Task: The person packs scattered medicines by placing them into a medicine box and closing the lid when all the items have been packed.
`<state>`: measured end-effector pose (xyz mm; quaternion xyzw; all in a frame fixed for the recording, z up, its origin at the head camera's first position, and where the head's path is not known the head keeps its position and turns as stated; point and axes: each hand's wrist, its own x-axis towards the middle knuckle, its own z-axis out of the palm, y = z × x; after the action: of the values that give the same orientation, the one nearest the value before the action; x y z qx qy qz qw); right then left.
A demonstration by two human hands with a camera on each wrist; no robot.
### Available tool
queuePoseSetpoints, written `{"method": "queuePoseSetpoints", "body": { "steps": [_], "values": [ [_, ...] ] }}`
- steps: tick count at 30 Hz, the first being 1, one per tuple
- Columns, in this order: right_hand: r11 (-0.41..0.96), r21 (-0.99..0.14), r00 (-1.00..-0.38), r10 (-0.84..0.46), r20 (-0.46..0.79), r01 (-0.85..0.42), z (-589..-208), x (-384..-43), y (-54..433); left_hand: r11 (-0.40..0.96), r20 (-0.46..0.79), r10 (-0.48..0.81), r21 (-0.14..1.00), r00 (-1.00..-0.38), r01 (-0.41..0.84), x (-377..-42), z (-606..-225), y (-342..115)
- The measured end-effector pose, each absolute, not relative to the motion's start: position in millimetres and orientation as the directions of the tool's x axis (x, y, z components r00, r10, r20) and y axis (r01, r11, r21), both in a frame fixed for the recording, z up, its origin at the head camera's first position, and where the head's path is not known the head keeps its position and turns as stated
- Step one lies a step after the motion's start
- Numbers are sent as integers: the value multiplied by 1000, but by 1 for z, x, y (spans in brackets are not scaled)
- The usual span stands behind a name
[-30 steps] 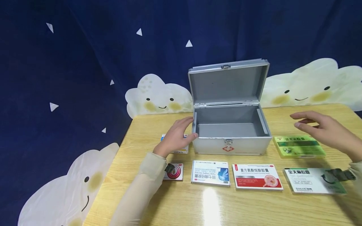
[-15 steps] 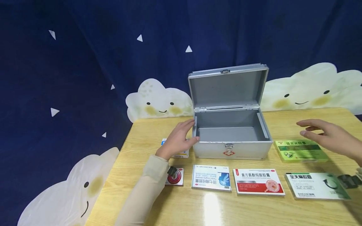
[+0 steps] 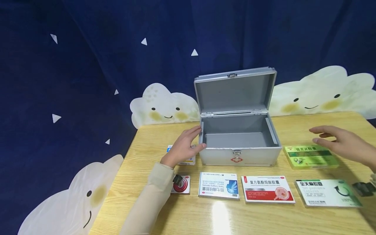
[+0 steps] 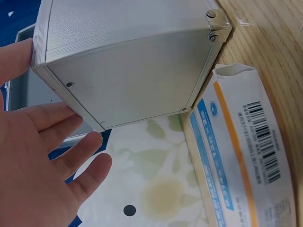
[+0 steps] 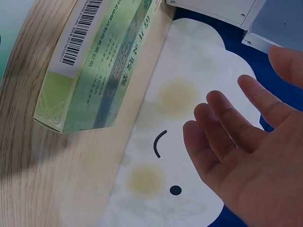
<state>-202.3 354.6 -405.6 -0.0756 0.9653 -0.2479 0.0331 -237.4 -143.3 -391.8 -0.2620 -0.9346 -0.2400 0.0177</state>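
A silver first-aid case [image 3: 241,157] with a red cross stands with its lid raised, its grey inside bare. Along its left rim lies my left hand [image 3: 184,147], fingers near the side edge and thumb at the front corner. The left wrist view shows that hand [image 4: 42,161] with spread fingers beside the case's side panel [image 4: 128,80]. My right hand [image 3: 339,142] hovers over a green medicine box [image 3: 311,157] right of the case. In the right wrist view its fingers [image 5: 220,127] are loosely bent and hold nothing, apart from the green box [image 5: 99,71].
In front of the case lie a blue-white medicine box [image 3: 218,185], a red-white one [image 3: 267,189], a green-white one [image 3: 326,193] and a small red-ringed box [image 3: 183,185]. Another white-blue box [image 4: 251,142] sits left of the case, partly behind my left hand.
My right hand has shifted slightly to the right and lower over the green box. The left hand stays at the case's left rim. The head view has tilted a little.
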Motion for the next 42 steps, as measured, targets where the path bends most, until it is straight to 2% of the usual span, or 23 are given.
{"method": "queuePoseSetpoints", "body": {
  "steps": [17,35,42],
  "values": [
    [859,-494,-985,-169,-32,-131,-413,-200,349,774,184,471,382,-863,505,-238,-398,-146],
    [864,-488,-985,-167,-43,-125,-417,-202,353,749,195,481,415,-855,516,-240,-402,-148],
    [881,-446,-981,-191,-35,-156,-417,-204,354,743,207,476,424,-855,517,-240,-402,-149]
  ]
}}
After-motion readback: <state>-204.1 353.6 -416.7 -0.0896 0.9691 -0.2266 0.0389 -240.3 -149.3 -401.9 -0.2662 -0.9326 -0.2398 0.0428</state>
